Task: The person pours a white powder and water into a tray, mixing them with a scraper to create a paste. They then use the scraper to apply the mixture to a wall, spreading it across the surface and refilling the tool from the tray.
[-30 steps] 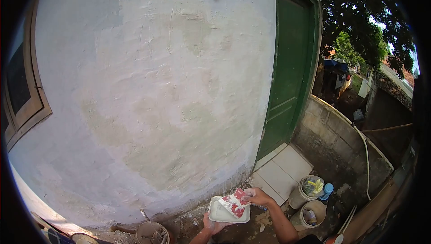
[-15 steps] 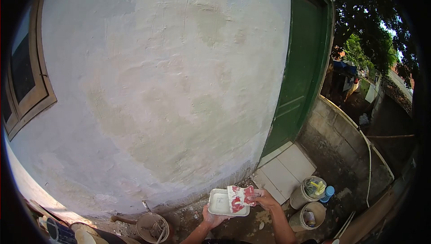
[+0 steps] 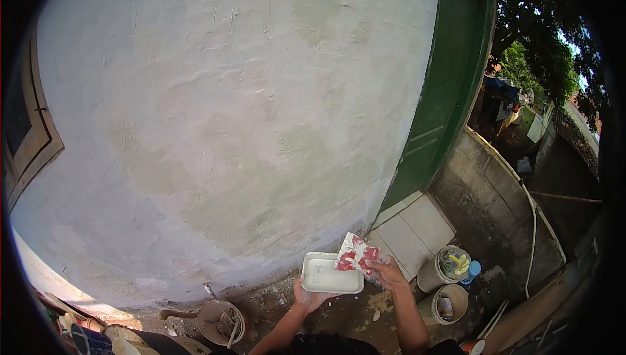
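My left hand (image 3: 309, 299) is closed on the lower left edge of a shallow white tray (image 3: 345, 282), holding it level low in front of the wall. A little white paste shows inside the tray. In my right hand (image 3: 389, 273) is a red putty scraper (image 3: 355, 254), its blade smeared with white putty and tilted up to the left over the tray's upper right corner. My fingers pinch the scraper at its right end. Beyond my hands rises a wall (image 3: 261, 133) with patchy white coating, ridges and greenish spots.
A green door (image 3: 430, 107) stands right of the wall above a tiled step (image 3: 417, 231). Two buckets (image 3: 432, 277) and a blue container (image 3: 472, 270) sit at right. Another bucket (image 3: 215, 319) with tools stands lower left. A wooden window frame (image 3: 40, 139) is at left.
The scraper has swung up from lying across the tray's right side to a tilted position at its upper right corner. The view has shifted slightly, and the tray sits a little higher in it.
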{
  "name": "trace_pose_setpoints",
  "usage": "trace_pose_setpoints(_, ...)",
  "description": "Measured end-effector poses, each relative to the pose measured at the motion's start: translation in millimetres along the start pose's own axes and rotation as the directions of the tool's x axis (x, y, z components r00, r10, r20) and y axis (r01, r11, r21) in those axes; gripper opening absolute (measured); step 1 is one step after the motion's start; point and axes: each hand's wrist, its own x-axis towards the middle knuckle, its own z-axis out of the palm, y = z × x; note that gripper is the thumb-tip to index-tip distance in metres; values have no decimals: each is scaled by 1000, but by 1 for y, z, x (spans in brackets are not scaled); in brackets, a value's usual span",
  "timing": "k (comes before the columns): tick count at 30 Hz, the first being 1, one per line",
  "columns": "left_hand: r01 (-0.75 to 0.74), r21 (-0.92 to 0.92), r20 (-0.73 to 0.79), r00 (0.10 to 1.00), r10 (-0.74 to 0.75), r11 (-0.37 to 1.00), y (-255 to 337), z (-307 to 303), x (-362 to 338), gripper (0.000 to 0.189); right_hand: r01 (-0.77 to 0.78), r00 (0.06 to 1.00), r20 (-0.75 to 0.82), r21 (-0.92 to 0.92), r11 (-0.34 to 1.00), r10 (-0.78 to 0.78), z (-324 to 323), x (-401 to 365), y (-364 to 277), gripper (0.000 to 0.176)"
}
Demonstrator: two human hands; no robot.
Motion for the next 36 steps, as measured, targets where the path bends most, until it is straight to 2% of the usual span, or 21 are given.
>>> trace_pose_setpoints(4, -12, -5, 0, 1000, 12, 1000, 17, -13, 17, 90, 76, 996, -47, 71, 995, -72, 27, 30, -26, 36)
trace_pose_setpoints(8, 8, 39, -24, 1000, -7, 999, 44, -14, 35, 89, 214, 971, -116, 10, 977, -211, 67, 63, -74, 33)
trace_pose_setpoints(16, 34, -10, 25, 999, -34, 999, 91, -27, 63, 84, 536, 835, -106, -62, 842, -540, 145, 124, -201, 31)
trace_pose_setpoints(22, 69, 20, -22, 997, -69, 997, 118, -31, 67, 83, 587, 808, -40, -18, 809, -587, 173, 147, -251, 29)
trace_pose_setpoints(25, 70, 30, 61, 996, -72, 997, 123, -54, 74, 91, 571, 815, -92, -35, 820, -572, 169, 155, -251, 26)
trace_pose_setpoints(28, 107, 53, 32, 994, -109, 993, 127, -61, 76, 92, 573, 810, -142, -19, 819, -569, 157, 163, -247, 26)
trace_pose_setpoints(32, 139, -20, 121, 983, -135, 990, 126, -71, 89, 92, 570, 782, -258, -72, 818, -568, 145, 169, -255, 28)
trace_pose_setpoints(35, 155, -44, 123, 981, -149, 987, 124, -70, 97, 89, 689, 563, -298, -347, 636, -771, 160, 171, -288, 24)
trace_pose_setpoints(36, 159, -33, 121, 981, -154, 987, 124, -68, 100, 89, 724, 386, -222, -528, 443, -895, 157, 183, -303, 23)
